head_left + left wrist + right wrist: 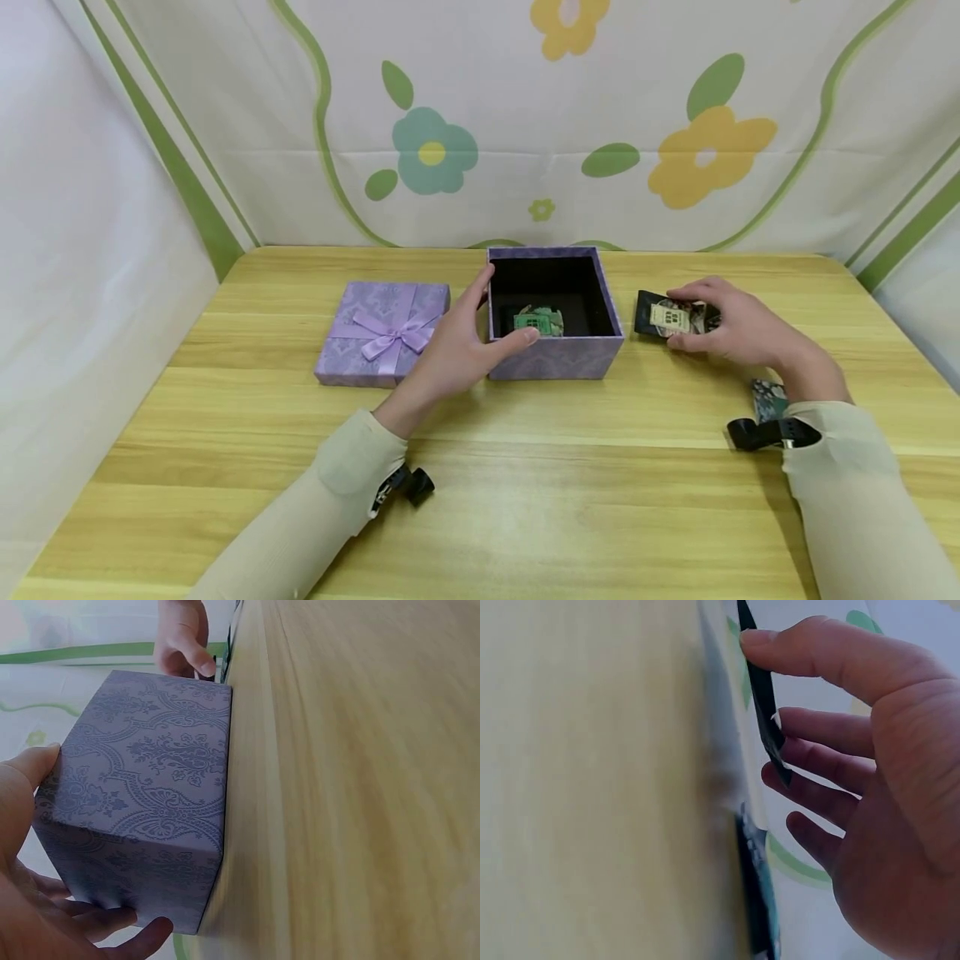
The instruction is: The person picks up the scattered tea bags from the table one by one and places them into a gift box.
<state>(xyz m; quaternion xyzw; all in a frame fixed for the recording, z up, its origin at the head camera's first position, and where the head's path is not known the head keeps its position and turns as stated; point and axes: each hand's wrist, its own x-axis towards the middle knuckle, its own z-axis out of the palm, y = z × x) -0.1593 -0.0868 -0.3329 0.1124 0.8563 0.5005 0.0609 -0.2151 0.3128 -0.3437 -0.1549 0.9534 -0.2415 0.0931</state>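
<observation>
My left hand [465,342] holds a purple patterned gift box [551,358] at its left front corner, thumb along the front rim and fingers against the left side. In the left wrist view, the fingers spread round the box wall [165,757]. Inside the black-lined box lies a packet with a green label [534,323]. To the right of the box, my right hand [742,329] pinches a flat black packet with a cream label [670,317]. The right wrist view shows this packet [761,694] edge-on, lifted off the table, between thumb and fingers.
A purple lid with a ribbon bow [382,329] lies left of the box, partly behind my left hand. Another flat packet [768,400] rests on the wooden table [540,500] beneath my right wrist. A flowered cloth [517,183] hangs behind the table.
</observation>
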